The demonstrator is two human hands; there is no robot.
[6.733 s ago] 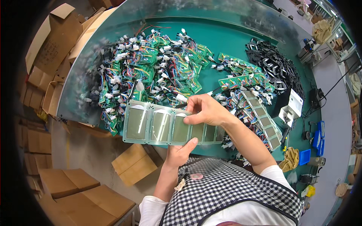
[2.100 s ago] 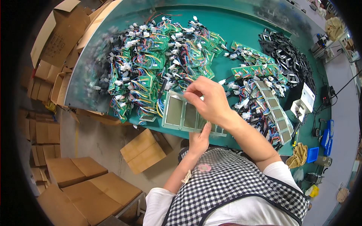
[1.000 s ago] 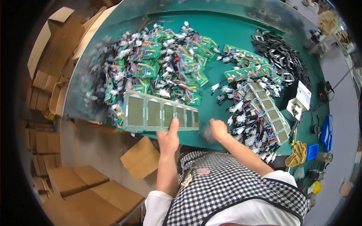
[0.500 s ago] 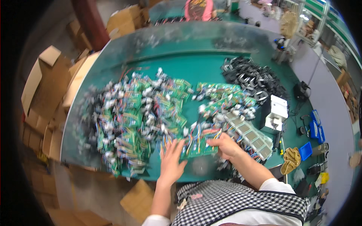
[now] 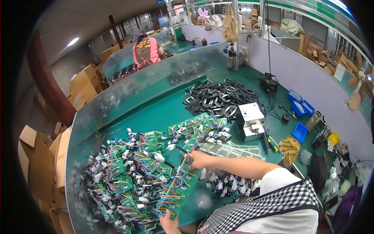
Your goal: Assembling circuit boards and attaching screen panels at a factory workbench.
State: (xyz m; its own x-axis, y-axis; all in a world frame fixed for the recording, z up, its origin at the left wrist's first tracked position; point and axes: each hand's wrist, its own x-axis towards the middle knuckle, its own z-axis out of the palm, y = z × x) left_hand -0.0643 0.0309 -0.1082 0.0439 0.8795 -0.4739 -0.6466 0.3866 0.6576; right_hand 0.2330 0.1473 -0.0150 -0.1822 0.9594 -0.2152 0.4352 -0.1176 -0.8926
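Observation:
Between my hands is a green circuit board panel [image 5: 186, 191] with bundles of coloured wires and white plugs. My right hand [image 5: 199, 160] is closed on its far end, with wires about the fingers. At the near end my left hand [image 5: 169, 224] pinches the board's edge, thumb showing; part of that hand is cut off by the picture's lower rim. The panel slants from far right to near left, beside a large heap of wired circuit boards [image 5: 120, 175]. More green boards [image 5: 187, 124] lie beyond my right hand. Under my right forearm are panels with grey rectangles [image 5: 230, 150].
Black plastic frames [image 5: 222, 97] are piled at the back. To the right stand a white machine [image 5: 251, 121], blue bins [image 5: 300, 132] and a tan cloth [image 5: 289, 148]. A clear low barrier [image 5: 152, 80] edges the table. Beyond it, a person [image 5: 146, 52] sits at another table.
My head view has swung up and to the right. The board panel has turned from lying crosswise to slanting away from me. My left hand's spread fingers have closed at its near end.

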